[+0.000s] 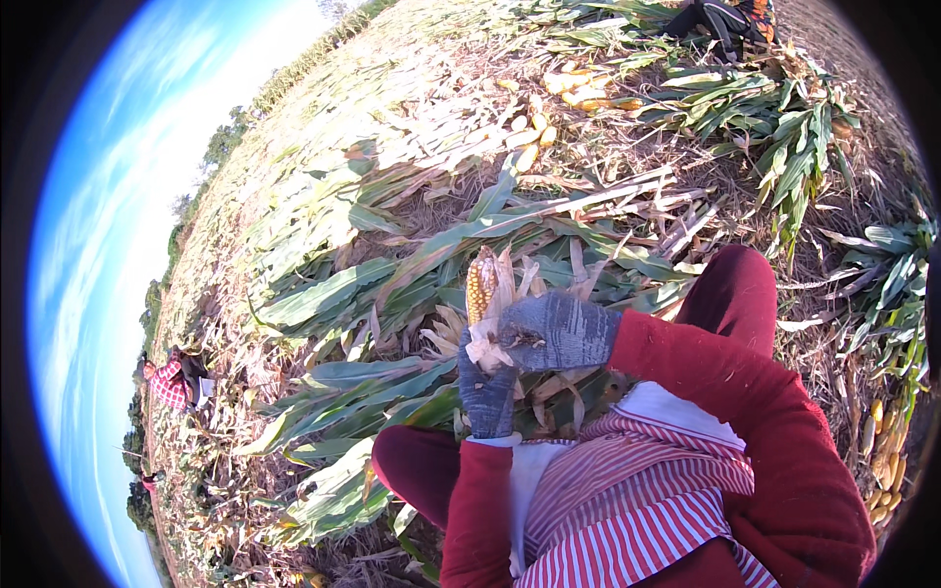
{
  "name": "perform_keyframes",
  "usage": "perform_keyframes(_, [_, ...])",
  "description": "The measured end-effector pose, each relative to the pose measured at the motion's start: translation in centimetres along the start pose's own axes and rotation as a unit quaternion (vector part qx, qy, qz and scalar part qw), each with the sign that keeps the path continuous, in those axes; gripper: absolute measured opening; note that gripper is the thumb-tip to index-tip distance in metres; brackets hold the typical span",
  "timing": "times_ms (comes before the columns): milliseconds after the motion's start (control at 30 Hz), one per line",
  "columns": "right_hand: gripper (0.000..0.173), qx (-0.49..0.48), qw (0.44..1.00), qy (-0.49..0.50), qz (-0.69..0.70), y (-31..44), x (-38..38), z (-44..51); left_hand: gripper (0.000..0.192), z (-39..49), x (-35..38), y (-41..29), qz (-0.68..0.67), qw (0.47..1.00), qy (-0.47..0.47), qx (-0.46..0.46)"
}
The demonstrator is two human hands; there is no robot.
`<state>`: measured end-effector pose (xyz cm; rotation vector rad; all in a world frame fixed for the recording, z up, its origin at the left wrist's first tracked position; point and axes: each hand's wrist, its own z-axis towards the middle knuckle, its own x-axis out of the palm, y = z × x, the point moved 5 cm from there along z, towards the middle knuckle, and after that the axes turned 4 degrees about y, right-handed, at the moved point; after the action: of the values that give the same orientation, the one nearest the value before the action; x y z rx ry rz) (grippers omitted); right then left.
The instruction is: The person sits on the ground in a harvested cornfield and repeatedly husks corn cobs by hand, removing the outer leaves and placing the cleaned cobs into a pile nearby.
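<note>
An ear of corn [481, 285] with yellow kernels stands nearly upright between my two gloved hands, its husk [504, 283] partly peeled down. My left hand [488, 393], in a grey-blue knit glove, is closed around the ear's lower end. On the right side, my right hand [553, 332], in a matching glove, grips the peeled husk beside the ear. Its fingertips are partly hidden by the husk. Cut corn stalks with green leaves [367, 382] lie under and beyond the hands, in front of my crossed legs.
Husked ears [526, 136] lie on the ground ahead, with another pile [581, 87] farther off and more ears [886, 463] at the right. A leafy stalk bundle [790, 125] lies at upper right. One person [724, 22] is at the top, another [173, 382] at far left.
</note>
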<state>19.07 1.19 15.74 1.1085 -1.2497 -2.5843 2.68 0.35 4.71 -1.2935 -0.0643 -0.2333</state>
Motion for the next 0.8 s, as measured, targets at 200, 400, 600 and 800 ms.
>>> perform_keyframes(200, [0.022,-0.05,0.993,0.105,0.01,0.2,2.8,-2.4,0.046,0.8,0.3,2.6,-0.355,0.919,0.0,-0.174])
perform_keyframes(400, [0.027,0.099,0.945,-0.22,0.22,-6.3,-3.1,-1.2,0.072,0.5,0.3,0.7,0.087,0.996,0.009,-0.035])
perform_keyframes(600, [0.025,0.165,0.971,-0.173,0.029,-6.1,-3.4,2.6,0.067,-0.5,0.5,-0.5,0.136,0.991,-0.007,-0.017])
perform_keyframes(800, [0.024,0.155,0.972,-0.153,0.091,-8.1,-4.2,3.8,0.069,0.6,1.2,-2.3,0.17,0.985,-0.014,-0.027])
